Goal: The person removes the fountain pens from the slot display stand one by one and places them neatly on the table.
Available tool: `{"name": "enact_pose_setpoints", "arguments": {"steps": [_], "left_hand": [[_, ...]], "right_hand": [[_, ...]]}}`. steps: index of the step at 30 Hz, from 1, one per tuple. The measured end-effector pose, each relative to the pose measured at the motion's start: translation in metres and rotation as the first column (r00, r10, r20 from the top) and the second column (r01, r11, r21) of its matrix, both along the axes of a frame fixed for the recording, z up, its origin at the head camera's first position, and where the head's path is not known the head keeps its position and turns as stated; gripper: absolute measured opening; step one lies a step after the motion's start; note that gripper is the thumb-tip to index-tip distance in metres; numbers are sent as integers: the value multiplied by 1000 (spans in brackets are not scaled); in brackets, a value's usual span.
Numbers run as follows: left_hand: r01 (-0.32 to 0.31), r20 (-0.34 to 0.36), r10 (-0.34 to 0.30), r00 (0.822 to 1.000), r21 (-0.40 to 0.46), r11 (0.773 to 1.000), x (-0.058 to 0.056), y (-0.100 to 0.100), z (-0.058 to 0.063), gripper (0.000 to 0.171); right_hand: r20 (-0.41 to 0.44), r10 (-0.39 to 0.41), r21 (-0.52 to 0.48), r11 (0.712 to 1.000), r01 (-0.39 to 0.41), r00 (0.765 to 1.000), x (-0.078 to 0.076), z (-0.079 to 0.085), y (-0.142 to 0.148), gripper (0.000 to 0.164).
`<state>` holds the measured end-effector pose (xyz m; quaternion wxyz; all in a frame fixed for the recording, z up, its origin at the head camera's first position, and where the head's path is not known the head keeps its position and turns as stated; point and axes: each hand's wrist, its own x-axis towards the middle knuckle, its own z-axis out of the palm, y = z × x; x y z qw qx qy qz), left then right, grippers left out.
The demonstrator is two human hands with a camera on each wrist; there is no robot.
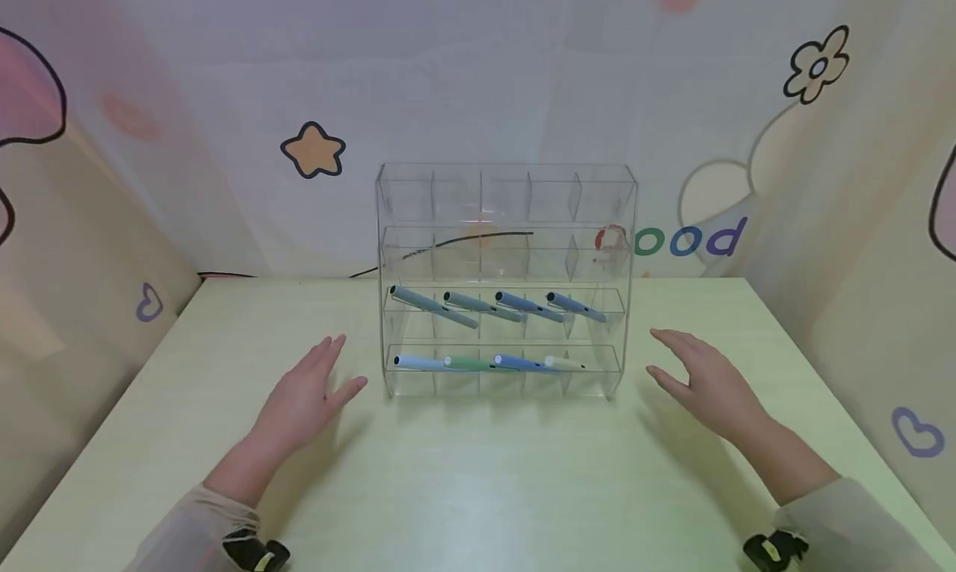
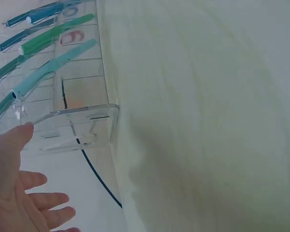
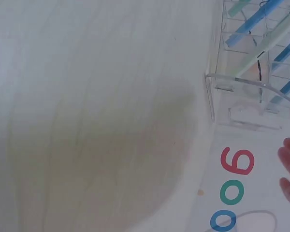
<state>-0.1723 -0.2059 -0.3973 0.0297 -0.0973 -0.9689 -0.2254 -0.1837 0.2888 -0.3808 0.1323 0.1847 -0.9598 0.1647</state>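
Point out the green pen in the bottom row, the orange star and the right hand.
Green pen (image 1: 467, 363), head view: middle of its visible length.
Orange star (image 1: 313, 150), head view: centre of the shape.
Right hand (image 1: 709, 384), head view: back of the hand.

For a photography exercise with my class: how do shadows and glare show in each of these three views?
Head: soft shadows on the tabletop beside the left grip and right grip, a pale sheen at its lower middle; left wrist: a broad, soft-edged shadow near the clear pen rack; right wrist: a wide, diffuse shadow, no strong glare.
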Motion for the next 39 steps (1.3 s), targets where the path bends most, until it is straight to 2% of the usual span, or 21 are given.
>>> {"name": "enact_pose_setpoints", "arguments": {"steps": [2, 4, 7, 9, 13, 18, 28, 32, 36, 39], "left_hand": [[-9, 30, 7, 1000, 97, 995, 0, 0, 2, 74], [-12, 53, 2, 999, 194, 981, -1, 1, 3, 70], [-9, 98, -23, 995, 322, 947, -5, 4, 1, 66], [-18, 138, -39, 990, 390, 921, -8, 7, -1, 63], [-25, 188, -73, 979, 473, 881, -14, 14, -3, 59], [-26, 224, -108, 969, 523, 852, -20, 20, -6, 56], [-43, 200, -71, 977, 514, 857, -25, 26, -13, 50], [-64, 207, -44, 977, 486, 871, -27, 30, -14, 45], [-81, 225, -24, 974, 445, 892, -27, 34, -13, 39], [-85, 236, -21, 972, 431, 898, -27, 36, -11, 37]], "right_hand": [[-60, 5, -60, 998, -8, 998, 1, 0, -3, 43], [-128, 14, -121, 992, -30, 992, 3, -1, -6, 37], [-184, 30, -214, 974, -70, 982, 5, -3, -11, 32], [-181, 38, -272, 958, -87, 983, 5, -4, -15, 30], [-176, 73, -339, 932, -130, 982, 3, -4, -26, 27], [-150, 111, -343, 926, -158, 982, -1, -5, -39, 25], [-60, 189, -345, 917, -198, 980, -7, -11, -64, 26], [-30, 211, -339, 917, -209, 977, -10, -15, -70, 27], [-28, 235, -303, 924, -232, 972, -14, -18, -74, 28], [-34, 251, -286, 925, -250, 967, -16, -19, -76, 28]]}}
